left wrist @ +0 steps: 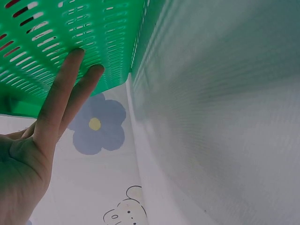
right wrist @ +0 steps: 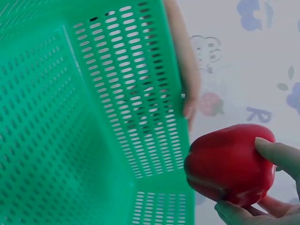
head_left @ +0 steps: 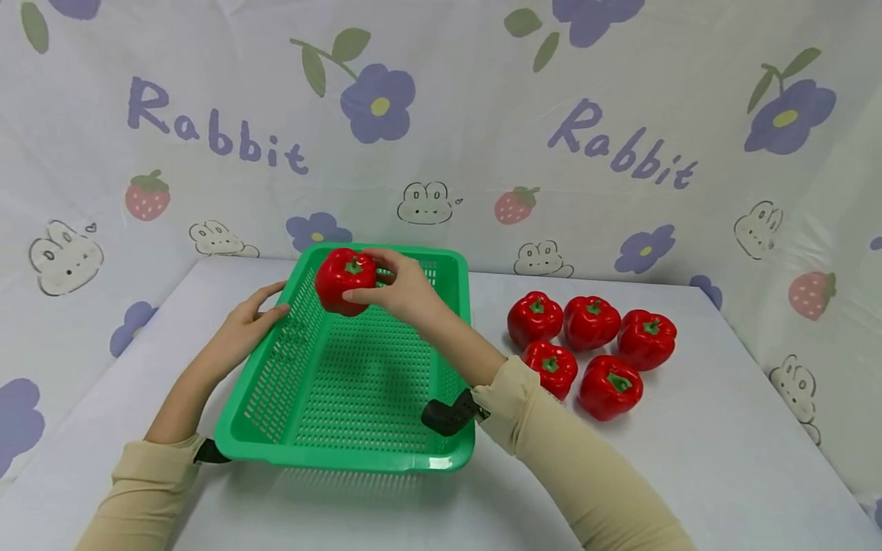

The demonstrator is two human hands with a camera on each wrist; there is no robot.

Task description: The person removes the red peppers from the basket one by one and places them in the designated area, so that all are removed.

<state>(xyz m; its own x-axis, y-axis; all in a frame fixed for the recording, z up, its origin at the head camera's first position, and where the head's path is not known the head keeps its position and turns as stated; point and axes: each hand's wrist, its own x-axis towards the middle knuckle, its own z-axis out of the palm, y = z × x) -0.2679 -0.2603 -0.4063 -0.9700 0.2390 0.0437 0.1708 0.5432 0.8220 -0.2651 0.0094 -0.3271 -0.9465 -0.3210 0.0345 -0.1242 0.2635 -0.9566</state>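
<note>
A red bell pepper [head_left: 339,282] with a green stem is held by my right hand [head_left: 403,287], thumb on one side and fingers on the other. It hangs above the far left part of a green perforated plastic basket [head_left: 338,458]. The right wrist view shows the pepper [right wrist: 229,164] pinched beside the basket rim [right wrist: 180,117]. My left hand [head_left: 246,325] lies along the outside of the basket's left wall. In the left wrist view, straight fingers [left wrist: 61,93] of that hand touch the slotted wall [left wrist: 89,42]. No pepper lies on the visible basket floor.
Several red bell peppers [head_left: 592,323] sit grouped on the white table [head_left: 703,428] right of the basket, one partly behind my right sleeve [head_left: 586,467]. A white curtain [head_left: 441,92] with flowers, strawberries and rabbits hangs behind the table. A black wrist camera mount [head_left: 448,415] overlaps the basket.
</note>
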